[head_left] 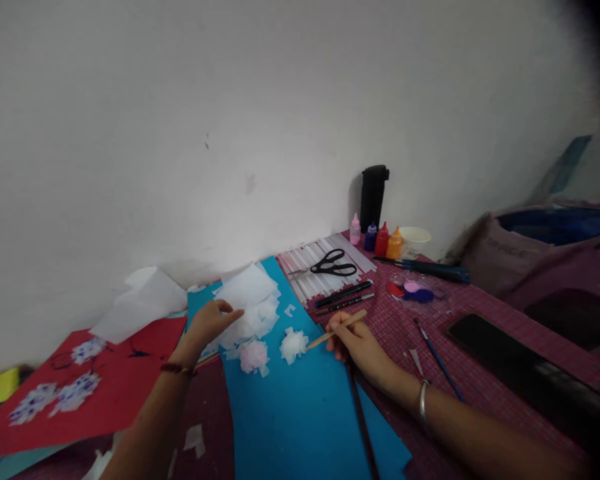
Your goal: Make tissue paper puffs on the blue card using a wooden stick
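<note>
Nearest, a blue sheet (290,420) spreads across the table (215,433), with a dark rod (363,420) lying over it. Farther up, the right hand (357,343) grips a wooden stick (337,331) in closed fingers, its tip at the edge of a white puff (293,345); contact is unclear. Just left sits a pink puff (253,357), also on the blue sheet. Left of these, a red sheet (125,380) bears blue-spotted flowers (75,392). Beyond the puffs, the left hand (210,327) reaches over white paper (253,303); whether its fingers hold any, I cannot tell. Past the pens (344,293) lie scissors (333,263), then paint bottles (382,239) and a black flask (373,199) by the wall (230,133).
</note>
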### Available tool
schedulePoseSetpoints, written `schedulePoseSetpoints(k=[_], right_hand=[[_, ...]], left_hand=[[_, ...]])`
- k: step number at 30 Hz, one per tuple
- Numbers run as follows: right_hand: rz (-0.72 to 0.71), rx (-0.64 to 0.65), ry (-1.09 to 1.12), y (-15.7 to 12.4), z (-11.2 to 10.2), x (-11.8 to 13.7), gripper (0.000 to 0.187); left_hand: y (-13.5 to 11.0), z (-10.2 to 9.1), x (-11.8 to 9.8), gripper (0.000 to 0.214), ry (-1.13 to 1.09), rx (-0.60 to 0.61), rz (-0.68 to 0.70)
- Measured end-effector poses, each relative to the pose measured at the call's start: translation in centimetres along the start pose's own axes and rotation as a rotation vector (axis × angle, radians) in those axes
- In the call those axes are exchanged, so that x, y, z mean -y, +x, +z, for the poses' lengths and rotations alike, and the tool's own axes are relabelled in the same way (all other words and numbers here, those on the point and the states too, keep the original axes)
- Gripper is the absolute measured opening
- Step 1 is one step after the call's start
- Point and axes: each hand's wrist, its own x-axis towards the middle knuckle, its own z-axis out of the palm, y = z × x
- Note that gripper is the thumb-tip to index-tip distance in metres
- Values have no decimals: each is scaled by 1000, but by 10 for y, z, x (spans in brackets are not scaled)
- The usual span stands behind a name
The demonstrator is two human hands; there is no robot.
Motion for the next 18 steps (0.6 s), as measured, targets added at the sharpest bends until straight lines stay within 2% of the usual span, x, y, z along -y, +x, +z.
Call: schedulePoseSetpoints(k=[4,8,10,14,18], right_hand=[[8,-21,35,-2,0,2,27],[9,-30,48,-4,0,2,25],[5,-20,49,-4,0,1,25],[1,-2,53,-4,0,-1,24],[1,-6,57,-4,-1,-1,23]], left_hand=[[-6,-11,2,30,-52,-66,-13],[-17,-32,7,37,-117,-137,-24],[-23,-35,11,43,-131,-144,-41],[-31,-25,17,42,-161,-92,-81],[-34,-17,12,35,-245,-49,-55]])
